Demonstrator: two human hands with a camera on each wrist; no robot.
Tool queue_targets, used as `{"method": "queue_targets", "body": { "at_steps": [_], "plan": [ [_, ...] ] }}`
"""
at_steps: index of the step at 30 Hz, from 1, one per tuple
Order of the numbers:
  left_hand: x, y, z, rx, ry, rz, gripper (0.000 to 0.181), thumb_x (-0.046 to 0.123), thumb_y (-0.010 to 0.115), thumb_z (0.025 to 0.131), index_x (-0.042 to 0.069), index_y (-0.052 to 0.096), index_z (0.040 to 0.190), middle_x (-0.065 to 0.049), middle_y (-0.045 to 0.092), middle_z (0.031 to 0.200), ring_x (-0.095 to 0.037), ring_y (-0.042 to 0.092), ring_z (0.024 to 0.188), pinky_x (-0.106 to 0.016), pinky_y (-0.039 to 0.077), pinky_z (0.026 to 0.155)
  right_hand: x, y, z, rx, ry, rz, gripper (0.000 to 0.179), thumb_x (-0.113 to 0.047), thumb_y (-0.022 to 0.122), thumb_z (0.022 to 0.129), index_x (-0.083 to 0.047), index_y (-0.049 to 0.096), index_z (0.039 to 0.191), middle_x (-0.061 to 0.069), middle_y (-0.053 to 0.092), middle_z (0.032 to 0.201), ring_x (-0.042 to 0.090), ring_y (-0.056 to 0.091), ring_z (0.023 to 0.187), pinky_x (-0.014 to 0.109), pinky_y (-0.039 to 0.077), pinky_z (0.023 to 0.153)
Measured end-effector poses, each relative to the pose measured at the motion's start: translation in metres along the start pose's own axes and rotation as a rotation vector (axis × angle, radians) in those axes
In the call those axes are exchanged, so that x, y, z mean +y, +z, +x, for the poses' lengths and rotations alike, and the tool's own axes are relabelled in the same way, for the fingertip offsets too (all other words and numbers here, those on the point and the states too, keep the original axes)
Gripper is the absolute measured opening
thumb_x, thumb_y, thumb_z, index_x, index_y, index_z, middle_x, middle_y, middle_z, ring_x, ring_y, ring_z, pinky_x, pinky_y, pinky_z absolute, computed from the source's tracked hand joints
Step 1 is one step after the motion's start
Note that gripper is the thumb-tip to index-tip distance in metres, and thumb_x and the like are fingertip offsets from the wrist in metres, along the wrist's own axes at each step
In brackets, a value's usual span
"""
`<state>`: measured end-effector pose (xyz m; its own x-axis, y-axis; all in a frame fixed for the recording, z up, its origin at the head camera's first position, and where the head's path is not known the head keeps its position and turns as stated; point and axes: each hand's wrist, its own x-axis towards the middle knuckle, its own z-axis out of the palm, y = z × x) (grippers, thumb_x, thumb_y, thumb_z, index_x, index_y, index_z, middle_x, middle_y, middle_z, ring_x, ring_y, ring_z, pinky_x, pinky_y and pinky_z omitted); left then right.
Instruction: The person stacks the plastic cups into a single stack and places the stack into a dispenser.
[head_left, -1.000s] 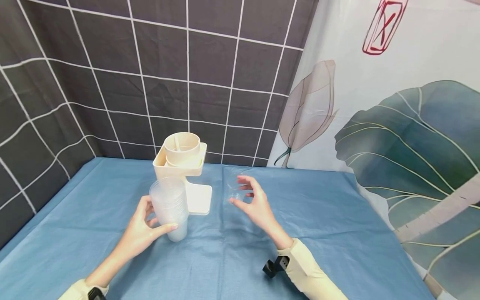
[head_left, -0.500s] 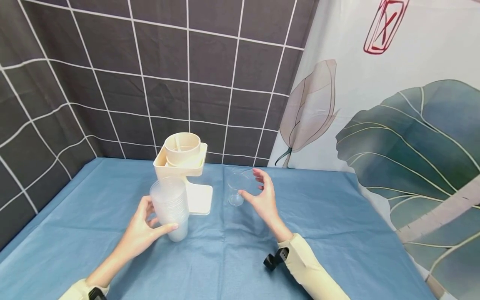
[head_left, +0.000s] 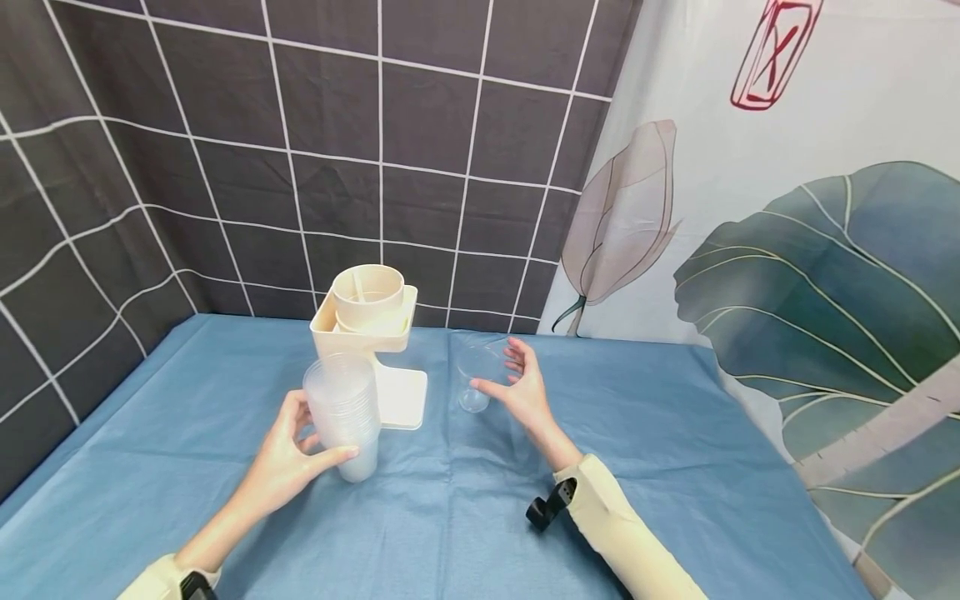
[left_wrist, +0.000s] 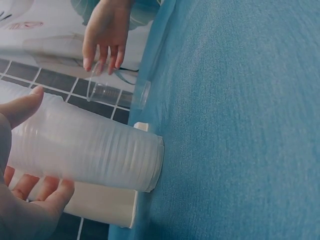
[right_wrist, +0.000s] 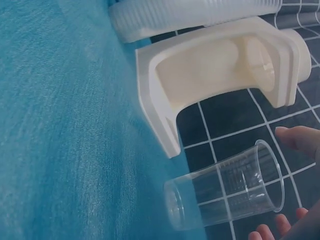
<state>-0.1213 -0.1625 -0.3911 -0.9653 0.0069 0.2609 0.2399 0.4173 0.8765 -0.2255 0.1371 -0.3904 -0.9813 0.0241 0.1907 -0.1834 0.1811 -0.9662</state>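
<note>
A stack of nested translucent plastic cups [head_left: 343,408] stands upright on the blue cloth. My left hand [head_left: 283,458] holds it from the left, thumb on the near side and fingers behind; in the left wrist view the stack [left_wrist: 95,145] lies between thumb and fingers. To the right stands a single clear plastic cup [head_left: 474,379]. My right hand [head_left: 521,390] is beside its upper part, thumb and fingers spread apart. In the right wrist view, gaps show between the cup's rim [right_wrist: 283,192] and the thumb [right_wrist: 300,142] and fingertips.
Behind the stack stands a cream-coloured holder [head_left: 393,342] with a flat base and a round cup-shaped part [head_left: 367,296] on top. Blue cloth [head_left: 405,533] covers the table. A dark gridded curtain [head_left: 322,208] hangs behind, with a white leaf-patterned one [head_left: 697,142] at right.
My right hand's fingers have spread and drawn back to the right from the clear cup, which stays standing in place. The left hand and the stack have hardly moved.
</note>
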Motion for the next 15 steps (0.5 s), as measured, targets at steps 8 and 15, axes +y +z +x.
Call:
{"method": "queue_targets", "body": {
  "at_steps": [8, 15],
  "plan": [
    [0.0, 0.0, 0.0, 0.003, 0.003, -0.005, 0.071, 0.013, 0.083, 0.074, 0.005, 0.035, 0.126, -0.003, 0.049, 0.121, 0.009, 0.046, 0.104, -0.048, 0.048, 0.093, 0.005, 0.0, 0.008, -0.079, 0.126, 0.021, 0.086, -0.011, 0.08, 0.074, -0.007, 0.032, 0.146, 0.018, 0.038, 0.148, 0.038, 0.037, 0.135, 0.049, 0.033, 0.112],
    [0.0, 0.0, 0.0, -0.002, -0.004, -0.008, 0.071, 0.014, 0.083, 0.075, 0.006, 0.035, 0.126, -0.005, 0.049, 0.122, 0.008, 0.046, 0.104, -0.05, 0.047, 0.095, 0.01, 0.001, 0.012, -0.139, 0.203, 0.04, 0.087, -0.009, 0.079, 0.074, -0.008, 0.031, 0.147, 0.018, 0.035, 0.15, 0.037, 0.035, 0.137, 0.05, 0.035, 0.11]
  ]
}}
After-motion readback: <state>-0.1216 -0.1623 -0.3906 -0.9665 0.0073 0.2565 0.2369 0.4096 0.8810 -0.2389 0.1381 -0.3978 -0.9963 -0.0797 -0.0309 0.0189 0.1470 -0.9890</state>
